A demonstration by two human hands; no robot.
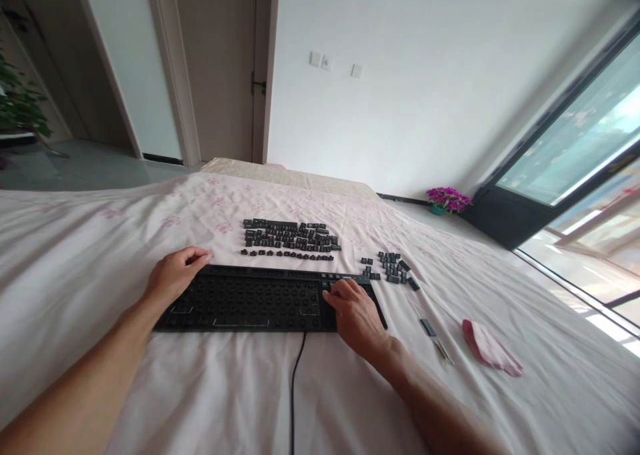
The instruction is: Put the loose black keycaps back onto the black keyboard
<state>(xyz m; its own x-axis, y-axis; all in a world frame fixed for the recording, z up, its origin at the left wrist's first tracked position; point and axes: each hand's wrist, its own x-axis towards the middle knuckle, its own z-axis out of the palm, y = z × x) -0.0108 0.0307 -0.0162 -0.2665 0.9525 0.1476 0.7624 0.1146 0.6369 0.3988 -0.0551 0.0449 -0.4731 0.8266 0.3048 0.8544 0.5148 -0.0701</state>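
Observation:
A black keyboard (250, 300) with its keycaps removed lies on a white cloth with pink flowers (100, 255). My left hand (175, 275) rests on the keyboard's far left corner with its fingers curled. My right hand (356, 315) lies flat over the keyboard's right end, fingers spread on the frame. Rows of black keycaps (290, 236) are laid out on the cloth just beyond the keyboard. A smaller cluster of keycaps (390, 267) sits to the right of them.
The keyboard's black cable (295, 388) runs toward me. A thin metal tool (431, 328) and a pink cloth (487, 347) lie right of the keyboard. A pot of purple flowers (447, 199) stands on the floor by the window (575, 148).

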